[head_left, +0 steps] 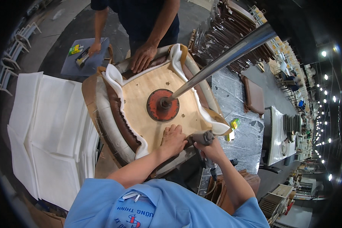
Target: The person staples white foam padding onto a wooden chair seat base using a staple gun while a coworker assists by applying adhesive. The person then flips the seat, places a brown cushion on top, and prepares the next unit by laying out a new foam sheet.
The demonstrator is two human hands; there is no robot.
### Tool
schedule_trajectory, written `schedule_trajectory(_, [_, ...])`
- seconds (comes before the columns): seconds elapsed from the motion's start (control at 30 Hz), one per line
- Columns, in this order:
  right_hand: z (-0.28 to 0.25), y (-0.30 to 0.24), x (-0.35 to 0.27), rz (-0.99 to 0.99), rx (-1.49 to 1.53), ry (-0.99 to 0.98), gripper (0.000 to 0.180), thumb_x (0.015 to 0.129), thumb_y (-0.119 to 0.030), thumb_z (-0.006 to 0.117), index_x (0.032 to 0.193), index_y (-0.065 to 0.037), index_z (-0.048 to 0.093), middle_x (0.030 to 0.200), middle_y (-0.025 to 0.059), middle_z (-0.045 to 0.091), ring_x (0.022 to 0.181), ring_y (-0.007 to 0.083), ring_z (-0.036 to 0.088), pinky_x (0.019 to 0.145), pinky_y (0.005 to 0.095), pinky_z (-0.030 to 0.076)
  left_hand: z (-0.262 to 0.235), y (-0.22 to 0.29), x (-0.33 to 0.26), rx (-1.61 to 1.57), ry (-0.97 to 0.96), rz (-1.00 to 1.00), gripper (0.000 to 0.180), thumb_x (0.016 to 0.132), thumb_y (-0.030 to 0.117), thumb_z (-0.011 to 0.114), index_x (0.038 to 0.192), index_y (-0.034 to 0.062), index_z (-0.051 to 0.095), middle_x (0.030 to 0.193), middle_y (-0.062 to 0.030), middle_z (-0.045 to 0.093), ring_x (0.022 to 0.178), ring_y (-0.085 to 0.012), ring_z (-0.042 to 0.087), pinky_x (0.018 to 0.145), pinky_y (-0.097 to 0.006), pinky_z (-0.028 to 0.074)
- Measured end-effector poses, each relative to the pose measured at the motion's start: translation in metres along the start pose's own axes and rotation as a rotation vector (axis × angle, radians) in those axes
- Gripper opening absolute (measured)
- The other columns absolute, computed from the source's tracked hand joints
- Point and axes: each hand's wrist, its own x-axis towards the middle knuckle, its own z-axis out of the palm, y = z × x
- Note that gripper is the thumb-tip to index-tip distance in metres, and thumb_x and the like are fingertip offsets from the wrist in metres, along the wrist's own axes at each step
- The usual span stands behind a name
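Observation:
Between my arms and a co-worker lies an upside-down seat cushion with a pale wooden board (140, 95), white padding (114, 74) and a brown cover (119, 117) around its rim. A red round plate (155, 102) on a metal post (224, 57) presses on the board's middle. My left hand (173, 140) bears on the board's near edge, fingers bent and close together; what lies under them is hidden. My right hand (212, 152) grips a grey staple gun (203, 138), its nose at the near edge beside my left hand. A hose (214, 175) hangs below it.
Across from me, a co-worker's hand (143, 59) presses the far edge; the other hand (94, 48) is at a staple gun (81, 59) on a grey-blue pad. White foam sheets (53, 114) are stacked left. Right are a plastic-covered table (250, 133), small boxes (235, 123) and a brown cushion (253, 95).

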Motion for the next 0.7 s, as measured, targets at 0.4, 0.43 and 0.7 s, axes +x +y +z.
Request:
schedule_trajectory(0.4, [0.021, -0.002, 0.002, -0.049, -0.072, 0.04, 0.032, 0.094, -0.02, 0.087, 0.117, -0.001, 0.077, 0.079, 0.0068, 0.073, 0.06, 0.0163, 0.068, 0.057, 0.0352, 0.054, 0.005, -0.007, -0.002, 0.029, 0.034, 0.011, 0.016, 0.093, 0.024, 0.08, 0.096, 0.0085, 0.082, 0.117, -0.0126, 0.062, 0.121, -0.0321, 0.056, 0.103, -0.048, 0.043])
schedule_trajectory(0.43, [0.019, -0.002, 0.001, -0.013, -0.074, 0.032, 0.031, 0.094, -0.02, 0.086, 0.117, -0.001, 0.077, 0.078, 0.0069, 0.073, 0.059, 0.0162, 0.068, 0.056, 0.035, 0.054, 0.003, -0.007, -0.003, 0.053, 0.024, 0.013, 0.018, 0.092, 0.026, 0.081, 0.097, 0.0087, 0.082, 0.118, -0.0126, 0.062, 0.121, -0.0321, 0.056, 0.103, -0.048, 0.043])
schedule_trajectory(0.7, [0.016, -0.017, -0.012, 0.053, -0.001, -0.07, 0.026, 0.097, -0.017, 0.084, 0.117, -0.001, 0.078, 0.076, 0.0061, 0.072, 0.056, 0.0146, 0.066, 0.053, 0.0339, 0.052, -0.001, -0.012, -0.015, 0.05, 0.043, -0.025, 0.023, 0.091, 0.03, 0.084, 0.098, 0.0084, 0.083, 0.118, -0.0124, 0.062, 0.121, -0.0324, 0.056, 0.106, -0.048, 0.043])
